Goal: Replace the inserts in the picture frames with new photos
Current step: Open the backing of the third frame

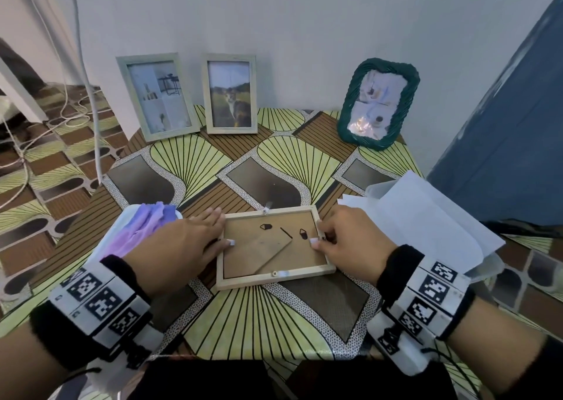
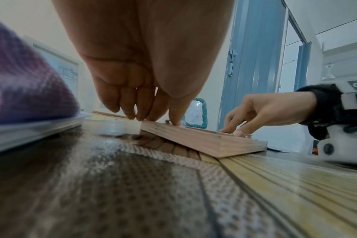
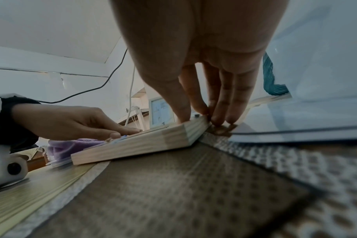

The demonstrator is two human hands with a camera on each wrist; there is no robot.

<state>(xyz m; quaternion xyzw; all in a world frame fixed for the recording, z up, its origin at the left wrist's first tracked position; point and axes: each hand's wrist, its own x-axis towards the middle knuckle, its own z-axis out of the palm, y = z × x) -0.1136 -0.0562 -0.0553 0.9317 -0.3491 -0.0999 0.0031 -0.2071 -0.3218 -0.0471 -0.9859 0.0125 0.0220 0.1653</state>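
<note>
A pale wooden picture frame (image 1: 268, 281) lies face down on the patterned table, its brown backing board (image 1: 301, 251) and folded stand facing up. My left hand (image 1: 224, 229) lies flat at the frame's left rail, fingers stretched out and thumb on the backing. My right hand (image 1: 318, 235) grips the right rail, thumb on the backing and fingers curled over the outer edge. The left wrist view shows the left hand (image 2: 153, 116) on the frame (image 2: 204, 141). In the right wrist view the right hand (image 3: 200, 116) pinches the frame's corner (image 3: 143, 145).
Two pale green frames (image 1: 157, 96) (image 1: 230, 93) and a dark green woven frame (image 1: 377, 104) lean on the back wall. A purple cloth (image 1: 143, 226) lies on a white container at the left. White sheets (image 1: 426, 216) sit in a clear box at the right. Cables (image 1: 91, 94) hang left.
</note>
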